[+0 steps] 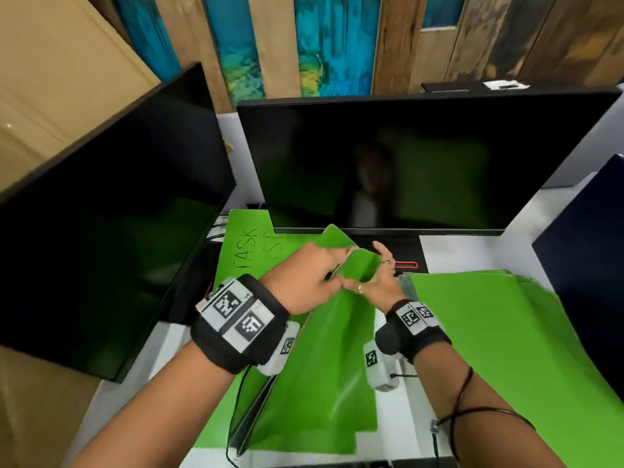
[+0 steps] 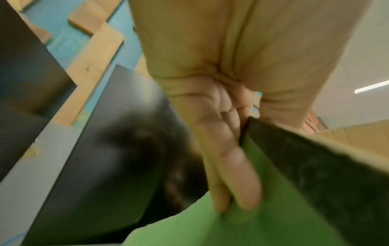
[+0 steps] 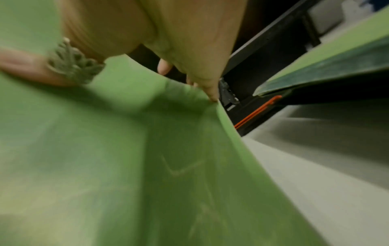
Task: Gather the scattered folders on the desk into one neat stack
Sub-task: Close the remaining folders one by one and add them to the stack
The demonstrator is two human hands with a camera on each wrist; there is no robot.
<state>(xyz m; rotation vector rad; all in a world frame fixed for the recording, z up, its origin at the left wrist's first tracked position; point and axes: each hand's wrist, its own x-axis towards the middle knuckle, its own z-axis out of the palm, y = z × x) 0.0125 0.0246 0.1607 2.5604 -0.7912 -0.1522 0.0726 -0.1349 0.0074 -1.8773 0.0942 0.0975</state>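
Observation:
Both hands hold a bundle of green folders (image 1: 320, 366) (image 2: 210, 229) (image 3: 126, 166) tilted up on edge above the white desk (image 1: 472, 244), in front of the centre monitor. My left hand (image 1: 310, 278) pinches the bundle's top edge, with fingers (image 2: 231, 174) flat along one face and the thumb on the other. My right hand (image 1: 378, 278) (image 3: 189, 41) curls over the top edge beside it and bends the front folder. A green folder marked "TASK LIST" (image 1: 243, 251) lies flat behind on the left. More green folders (image 1: 489, 325) (image 3: 336, 66) lie fanned on the right.
Two dark monitors stand close, one at the left (image 1: 101, 214) and one straight ahead (image 1: 405, 163), its black base (image 1: 405, 261) just past my fingers. A dark blue panel (image 1: 591, 248) borders the right. Black cables (image 1: 236, 400) run under my left wrist.

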